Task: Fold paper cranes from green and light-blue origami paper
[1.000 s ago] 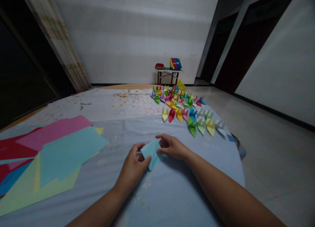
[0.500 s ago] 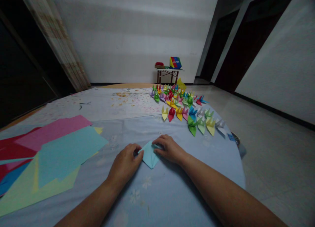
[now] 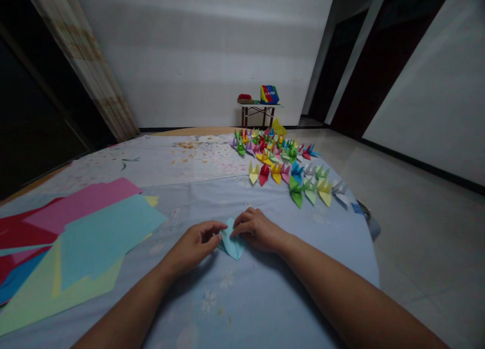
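Note:
A small light-blue folded origami paper [image 3: 234,247] lies on the cloth in front of me, its point toward me. At its left edge, my left hand [image 3: 197,242] pinches the paper, with the index finger reaching over its top and the thumb lower down. My right hand [image 3: 259,229] covers the upper right of the paper, and its bent fingertips press on the middle. Part of the folded layers is hidden under the fingers.
Loose coloured sheets [image 3: 109,238] lie overlapped at the left. Several folded paper cranes [image 3: 276,173] stand in rows at the far right. A floral tablecloth [image 3: 212,187] covers the table; behind it, a small stand [image 3: 259,106] carries a colourful box [image 3: 269,94].
My left fingers have moved right, over the paper's top left. My right fingertips have shifted slightly left and down toward its middle. The paper's left side now looks tilted.

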The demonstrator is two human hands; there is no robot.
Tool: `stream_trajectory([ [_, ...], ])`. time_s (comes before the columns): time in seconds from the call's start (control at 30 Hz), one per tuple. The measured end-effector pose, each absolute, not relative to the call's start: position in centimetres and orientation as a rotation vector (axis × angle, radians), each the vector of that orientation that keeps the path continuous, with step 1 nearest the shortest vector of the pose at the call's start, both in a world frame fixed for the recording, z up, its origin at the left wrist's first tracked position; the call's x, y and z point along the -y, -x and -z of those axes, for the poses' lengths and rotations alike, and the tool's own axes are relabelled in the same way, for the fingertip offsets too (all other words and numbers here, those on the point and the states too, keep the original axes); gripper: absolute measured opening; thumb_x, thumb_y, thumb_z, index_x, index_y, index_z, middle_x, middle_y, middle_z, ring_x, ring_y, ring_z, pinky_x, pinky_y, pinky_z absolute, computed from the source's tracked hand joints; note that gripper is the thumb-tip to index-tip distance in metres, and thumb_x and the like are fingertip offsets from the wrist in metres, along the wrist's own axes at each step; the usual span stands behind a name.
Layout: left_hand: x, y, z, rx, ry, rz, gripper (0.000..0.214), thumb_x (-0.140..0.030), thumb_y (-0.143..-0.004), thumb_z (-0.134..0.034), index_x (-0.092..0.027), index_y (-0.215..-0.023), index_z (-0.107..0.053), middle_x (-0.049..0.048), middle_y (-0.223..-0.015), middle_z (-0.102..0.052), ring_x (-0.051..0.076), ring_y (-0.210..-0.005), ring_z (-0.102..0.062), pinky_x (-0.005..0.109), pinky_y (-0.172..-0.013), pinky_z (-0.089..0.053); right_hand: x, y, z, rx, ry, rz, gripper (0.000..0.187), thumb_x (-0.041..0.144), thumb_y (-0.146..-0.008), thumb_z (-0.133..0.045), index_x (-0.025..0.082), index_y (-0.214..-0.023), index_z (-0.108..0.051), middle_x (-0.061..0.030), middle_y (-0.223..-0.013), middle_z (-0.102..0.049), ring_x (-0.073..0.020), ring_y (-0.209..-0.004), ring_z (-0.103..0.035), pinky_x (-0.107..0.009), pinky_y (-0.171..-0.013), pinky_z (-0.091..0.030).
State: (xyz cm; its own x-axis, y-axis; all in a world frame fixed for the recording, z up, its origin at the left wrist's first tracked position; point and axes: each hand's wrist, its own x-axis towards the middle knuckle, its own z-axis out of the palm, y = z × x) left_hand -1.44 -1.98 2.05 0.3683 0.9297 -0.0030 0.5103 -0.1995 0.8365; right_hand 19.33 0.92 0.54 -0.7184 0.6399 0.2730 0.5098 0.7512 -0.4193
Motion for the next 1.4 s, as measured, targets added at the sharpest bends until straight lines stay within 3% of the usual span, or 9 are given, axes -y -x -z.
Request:
stream_trajectory([
  [0.13, 1.7, 2.0, -2.2, -1.179, -1.873, -0.619, 0.03, -0.022, -0.074, -0.047, -0.017, -0.099, -0.063, 0.0029, -0.084, -0.065, 0.015, -0.073, -0.058, 0.025, -0.068, -0.044, -0.7, -19.5, -0.9, 2.531, 0.888, -0.477, 0.025, 0.012, -0.078, -0.053, 0.027, -0.093, -0.066, -0.0024, -0.095, -0.061, -0.018, -0.092, -0.046, -0.033, -0.081, -0.03],
  [0.27, 1.5, 2.0, -2.2, -1.223, -2.019, -0.625, 0.027, -0.023, -0.077, -0.044, -0.02, -0.096, -0.063, 0.003, -0.089, -0.065, 0.016, -0.083, -0.058, 0.028, -0.077, -0.044, -0.3, -19.5, -1.0, 2.509, 0.925, -0.517, 0.017, 0.028, -0.076, -0.06, 0.026, -0.092, -0.065, -0.0031, -0.098, -0.059, -0.0193, -0.094, -0.045, -0.036, -0.083, -0.029],
  [0.4, 1.7, 1.8, -2.3, -1.209, -2.155, -0.581, 0.025, -0.022, -0.08, -0.041, -0.021, -0.095, -0.062, 0.0034, -0.092, -0.063, 0.017, -0.088, -0.056, 0.029, -0.082, -0.042, -0.1, -19.3, -1.2, 2.497, 0.987, -0.573, 0.026, 0.04, -0.069, -0.067, 0.026, -0.091, -0.065, -0.004, -0.102, -0.055, -0.0216, -0.097, -0.043, -0.037, -0.084, -0.029],
  [0.63, 1.5, 2.1, -2.9, -1.182, -2.231, -0.401, 0.022, -0.025, -0.082, -0.042, -0.02, -0.095, -0.059, 0.0033, -0.092, -0.058, 0.016, -0.088, -0.053, 0.028, -0.082, -0.04, 0.1, -19.4, -1.2, 2.5, 1.02, -0.6, 0.032, 0.043, -0.066, -0.068, 0.028, -0.094, -0.063, -0.0033, -0.104, -0.053, -0.0227, -0.099, -0.042, -0.039, -0.086, -0.03],
  [0.87, -1.2, 2.5, -4.3, -1.074, -2.079, -0.049, 0.022, -0.024, -0.074, -0.05, -0.019, -0.091, -0.064, 0.0002, -0.081, -0.056, 0.014, -0.078, -0.051, 0.024, -0.072, -0.039, -0.2, -19.3, -0.7, 2.497, 1.024, -0.597, 0.038, 0.046, -0.061, -0.07, 0.029, -0.095, -0.062, -0.0036, -0.105, -0.052, -0.0242, -0.1, -0.041, -0.04, -0.086, -0.029],
  [1.03, -2.9, 2.1, -4.3, -1.014, -1.987, 0.088, 0.022, -0.033, -0.07, -0.055, -0.018, -0.084, -0.065, -0.0047, -0.057, -0.048, 0.009, -0.054, -0.043, 0.018, -0.052, -0.035, -0.2, -19.3, -0.7, 2.491, 1.036, -0.611, 0.038, 0.045, -0.06, -0.071, 0.029, -0.093, -0.063, -0.0033, -0.104, -0.052, -0.0237, -0.099, -0.042, -0.039, -0.085, -0.03],
  [1.2, -3.6, 2.0, -3.4, -1.059, -1.927, 0.042, 0.032, -0.045, -0.069, -0.055, -0.015, -0.08, -0.061, -0.0056, -0.054, -0.045, 0.008, -0.048, -0.039, 0.019, -0.046, -0.031, -0.1, -19.3, -0.8, 2.484, 1.034, -0.607, 0.039, 0.045, -0.06, -0.072, 0.03, -0.094, -0.062, -0.0027, -0.103, -0.052, -0.023, -0.099, -0.042, -0.039, -0.085, -0.03],
  [1.4, -2.6, 1.9, -2.0, -1.169, -1.959, -0.137, 0.031, -0.046, -0.071, -0.053, -0.016, -0.076, -0.057, -0.0054, -0.058, -0.046, 0.01, -0.054, -0.041, 0.02, -0.05, -0.031, -0.1, -19.4, -0.9, 2.5, 1.047, -0.611, 0.044, 0.049, -0.061, -0.07, 0.028, -0.099, -0.06, -0.004, -0.105, -0.053, -0.0242, -0.1, -0.042, -0.039, -0.084, -0.031],
])
